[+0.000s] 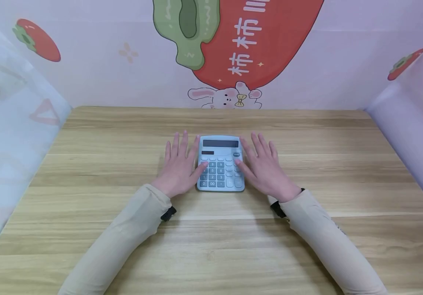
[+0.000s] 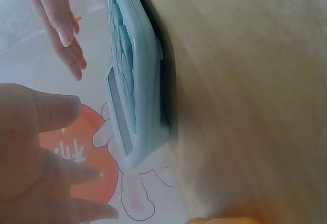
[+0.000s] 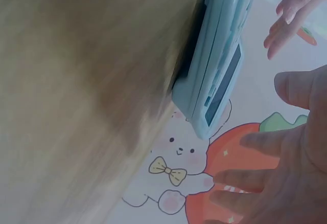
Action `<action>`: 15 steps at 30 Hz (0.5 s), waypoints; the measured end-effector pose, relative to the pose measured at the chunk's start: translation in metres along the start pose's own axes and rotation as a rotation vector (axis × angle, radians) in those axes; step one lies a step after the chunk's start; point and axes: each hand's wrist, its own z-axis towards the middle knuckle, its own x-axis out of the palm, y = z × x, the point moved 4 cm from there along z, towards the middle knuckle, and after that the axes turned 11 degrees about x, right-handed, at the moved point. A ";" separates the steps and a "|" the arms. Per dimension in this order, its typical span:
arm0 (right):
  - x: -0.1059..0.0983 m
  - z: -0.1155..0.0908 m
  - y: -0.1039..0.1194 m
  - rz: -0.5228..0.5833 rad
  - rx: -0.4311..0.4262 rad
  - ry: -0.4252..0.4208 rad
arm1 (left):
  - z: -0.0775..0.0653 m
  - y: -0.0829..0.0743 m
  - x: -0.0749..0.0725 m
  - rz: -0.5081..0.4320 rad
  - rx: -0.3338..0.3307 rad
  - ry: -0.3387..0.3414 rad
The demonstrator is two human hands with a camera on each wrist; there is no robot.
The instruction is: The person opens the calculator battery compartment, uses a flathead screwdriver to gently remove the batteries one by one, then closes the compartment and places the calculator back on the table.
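1. Hands: both w/ fingers straight & spread, backs up, holding nothing. Left hand [image 1: 177, 170] hangs just L of the blue calculator [image 1: 220, 164], right hand [image 1: 267, 170] just R of it. Beige sleeves [image 1: 119, 241] come in from calc's near side; dark bands [image 1: 168, 214] show at the cuffs.
2. Thumbs [image 1: 200, 169]: in head view each tip overlaps calc's side from above, but both wrist views show gaps betw. thumbs & calc, so no contact seen.
3. Key relation: calc lies betw. the hands, i.e. R of left hand, L of right hand. Long axis runs near–far, only a bit longer than wide, so its long sides face the hands. Neither hand clearly nearer; spacing looks abt. equal.
4. Calc itself: face up on wood-grain desk [image 1: 211, 246], keys [image 1: 212, 177] twd near end, display [image 1: 220, 143] at far end. Display looks dark; can't make out digits.
5. Fingertips [image 1: 185, 133]: longest ones reach approx. level w/ calc's far edge or slightly past.
6. Beyond calc: far strip of desk, then pale backdrop [image 1: 97, 69] w/ printed rabbit [image 1: 219, 98] directly behind calc, big red fruit [image 1: 278, 41] above it.
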 end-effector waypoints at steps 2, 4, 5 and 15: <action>-0.001 -0.001 0.001 0.000 -0.014 -0.011 | 0.000 0.000 0.000 -0.002 0.001 -0.008; -0.001 -0.001 0.002 -0.005 -0.026 -0.020 | -0.001 0.000 0.000 -0.010 0.002 -0.011; -0.001 -0.001 0.002 -0.005 -0.030 -0.024 | -0.001 0.000 0.000 -0.012 0.004 -0.012; -0.004 -0.002 0.003 -0.001 -0.078 -0.075 | -0.001 0.000 0.000 -0.032 0.025 -0.002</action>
